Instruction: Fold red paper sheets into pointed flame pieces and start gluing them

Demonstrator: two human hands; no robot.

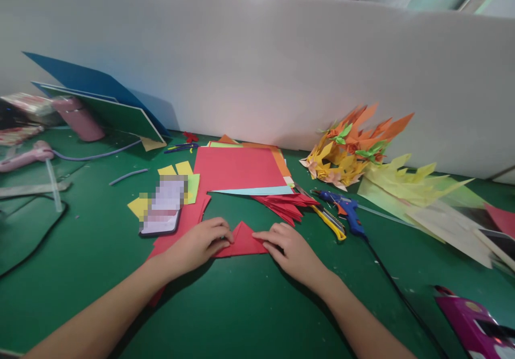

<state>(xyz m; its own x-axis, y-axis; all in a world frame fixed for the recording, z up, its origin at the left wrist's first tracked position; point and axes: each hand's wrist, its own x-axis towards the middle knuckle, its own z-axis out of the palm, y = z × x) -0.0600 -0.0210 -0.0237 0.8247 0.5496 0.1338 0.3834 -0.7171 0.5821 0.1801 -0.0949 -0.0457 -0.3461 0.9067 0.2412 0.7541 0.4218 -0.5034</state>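
Observation:
A piece of red paper [243, 243], folded to a peak at its far side, lies flat on the green table in front of me. My left hand [203, 243] is closed on its left part, fingers curled and fingertips pressed to the paper. At the right corner, my right hand [287, 243] pinches the edge, with the thumb below and the index finger on top. More red sheets [189, 217] lie partly under my left forearm. Just beyond the hands is a bundle of narrow folded red pieces [287, 206]. What the left thumb touches is hidden.
A phone [164, 204] rests on paper to the left. A stack of coloured sheets [241, 167] lies ahead. Rightward are a yellow utility knife [332, 222], a blue glue gun [350, 211] with a trailing cord, and an orange-yellow paper wreath [350, 149]. A white partition [257, 69] stands behind.

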